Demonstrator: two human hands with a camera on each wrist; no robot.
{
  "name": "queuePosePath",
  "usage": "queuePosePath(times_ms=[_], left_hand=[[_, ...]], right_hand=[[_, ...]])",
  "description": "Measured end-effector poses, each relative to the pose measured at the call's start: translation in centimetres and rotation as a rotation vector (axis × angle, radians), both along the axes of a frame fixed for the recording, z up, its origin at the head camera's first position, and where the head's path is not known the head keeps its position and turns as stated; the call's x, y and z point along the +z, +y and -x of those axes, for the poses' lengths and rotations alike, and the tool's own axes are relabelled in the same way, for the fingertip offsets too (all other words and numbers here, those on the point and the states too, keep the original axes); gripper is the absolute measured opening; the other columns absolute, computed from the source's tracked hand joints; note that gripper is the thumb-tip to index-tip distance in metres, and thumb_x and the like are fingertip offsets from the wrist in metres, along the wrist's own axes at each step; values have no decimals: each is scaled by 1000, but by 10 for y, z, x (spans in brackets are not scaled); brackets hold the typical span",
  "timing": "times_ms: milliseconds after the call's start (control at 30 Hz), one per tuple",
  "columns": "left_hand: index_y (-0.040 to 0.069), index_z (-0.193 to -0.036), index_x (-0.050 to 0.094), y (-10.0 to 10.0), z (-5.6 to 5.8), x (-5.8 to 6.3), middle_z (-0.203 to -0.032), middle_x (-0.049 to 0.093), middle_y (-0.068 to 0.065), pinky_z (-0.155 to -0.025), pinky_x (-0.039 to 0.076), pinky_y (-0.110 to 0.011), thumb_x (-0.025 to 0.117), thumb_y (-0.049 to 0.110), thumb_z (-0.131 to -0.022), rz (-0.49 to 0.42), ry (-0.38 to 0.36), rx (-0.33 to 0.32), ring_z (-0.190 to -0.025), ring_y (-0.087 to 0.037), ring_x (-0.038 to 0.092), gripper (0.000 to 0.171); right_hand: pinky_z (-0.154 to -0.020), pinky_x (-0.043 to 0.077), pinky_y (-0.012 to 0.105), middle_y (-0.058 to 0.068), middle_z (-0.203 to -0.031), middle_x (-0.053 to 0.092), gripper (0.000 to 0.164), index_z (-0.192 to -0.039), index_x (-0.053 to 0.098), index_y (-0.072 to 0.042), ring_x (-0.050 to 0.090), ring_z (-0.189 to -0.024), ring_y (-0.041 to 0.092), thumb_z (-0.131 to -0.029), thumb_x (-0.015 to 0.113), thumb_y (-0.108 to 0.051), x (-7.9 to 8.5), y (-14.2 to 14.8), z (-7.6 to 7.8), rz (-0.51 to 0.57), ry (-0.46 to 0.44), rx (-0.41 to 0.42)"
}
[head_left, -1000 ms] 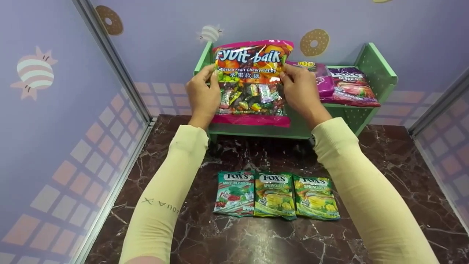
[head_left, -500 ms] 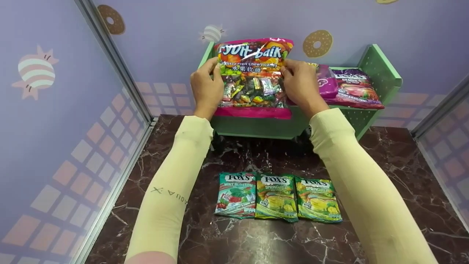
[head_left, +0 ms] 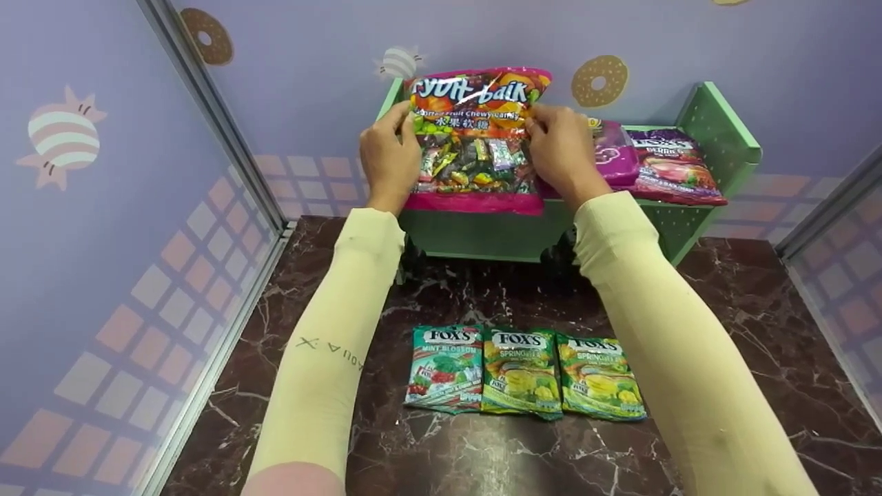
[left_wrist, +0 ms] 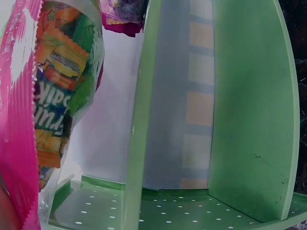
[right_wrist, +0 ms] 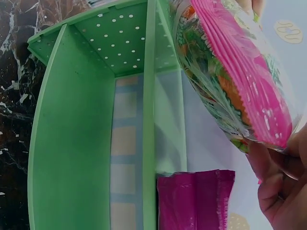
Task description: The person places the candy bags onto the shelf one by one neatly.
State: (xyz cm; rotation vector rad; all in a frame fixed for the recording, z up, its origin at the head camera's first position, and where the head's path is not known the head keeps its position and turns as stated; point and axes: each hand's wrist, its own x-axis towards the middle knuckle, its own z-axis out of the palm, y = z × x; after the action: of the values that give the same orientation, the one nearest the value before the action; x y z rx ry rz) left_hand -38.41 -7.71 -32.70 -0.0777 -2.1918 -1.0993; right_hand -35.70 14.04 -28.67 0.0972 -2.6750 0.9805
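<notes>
A pink-edged bag of fruit chewy candy is held up in front of the green shelf's left part, its printed front facing me. My left hand grips its left side and my right hand pinches its right side. From the left wrist, the bag's clear side shows wrapped candies beside the shelf's top board. The right wrist view has the bag tilted above the top board, with the fingers of my right hand at its corner.
The green shelf stands against the back wall. On its top right lie a purple bag and a berry candy bag. A mint candy bag and two yellow-green candy bags lie in a row on the dark marbled floor.
Both hands have carried the fruit candy bag slightly up and away, farther over the shelf; its lower edge now sits higher in view. The bags on the floor and shelf stay put.
</notes>
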Motion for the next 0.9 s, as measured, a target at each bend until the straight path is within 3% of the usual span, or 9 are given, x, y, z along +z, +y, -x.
queuePosePath(times_ms=[167,333,533,700,900], left_hand=[[15,-128,65,2,5,-6,-122,69,-2,-87,51,-24,50,22,-101,1,-6,-5,-103,-12,67,31],[16,-129,63,3,9,-9,-124,68,0,-90,50,-22,49,24,-102,11,-15,3,-105,-10,65,32],[18,-131,62,0,13,-8,-121,70,0,-84,50,-22,47,25,-103,28,-16,-1,-97,-11,66,33],[19,-131,62,2,17,-6,-122,69,2,-86,51,-25,46,26,-103,85,-37,25,-101,-11,67,33],[14,-129,63,6,23,-11,-120,70,-4,-85,53,-30,45,21,-103,150,-16,40,-102,-17,68,32]], right_hand=[[-100,42,35,6,-127,65,35,-129,63,-16,54,-106,21,-104,42,-27,-5,0,5,-39,-6,-23],[-104,30,41,4,-127,65,36,-129,64,-18,55,-112,25,-104,41,-30,-9,-2,10,-86,16,-59],[-103,21,48,6,-127,66,35,-128,64,-18,55,-119,29,-103,43,-31,-12,-8,14,-122,50,-93],[-108,16,49,5,-127,66,35,-127,63,-18,53,-120,31,-104,41,-32,-13,-7,18,-143,1,-106],[-117,8,53,7,-139,57,37,-132,60,-16,47,-132,32,-104,41,-29,-18,-7,23,-186,-30,-106]])
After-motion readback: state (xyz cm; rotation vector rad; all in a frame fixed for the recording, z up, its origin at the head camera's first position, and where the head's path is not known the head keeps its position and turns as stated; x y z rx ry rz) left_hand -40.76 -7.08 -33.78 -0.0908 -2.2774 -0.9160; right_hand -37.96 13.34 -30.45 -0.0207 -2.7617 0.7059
